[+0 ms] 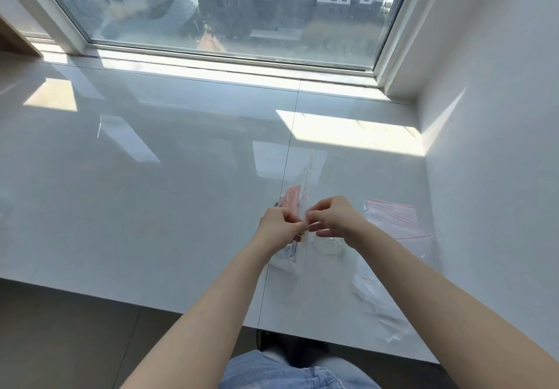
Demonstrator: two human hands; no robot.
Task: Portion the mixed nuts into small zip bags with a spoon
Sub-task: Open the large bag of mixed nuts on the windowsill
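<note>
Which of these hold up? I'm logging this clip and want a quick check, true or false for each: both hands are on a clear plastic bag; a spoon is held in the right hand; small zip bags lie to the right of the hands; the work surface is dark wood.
1. Both hands are on a clear plastic bag. True: the left hand and right hand pinch the clear bag between them.
2. The right hand holds a spoon. False: it pinches only the bag.
3. Small zip bags lie to the right of the hands. True.
4. The work surface is dark wood. False: the ledge is glossy white.
</note>
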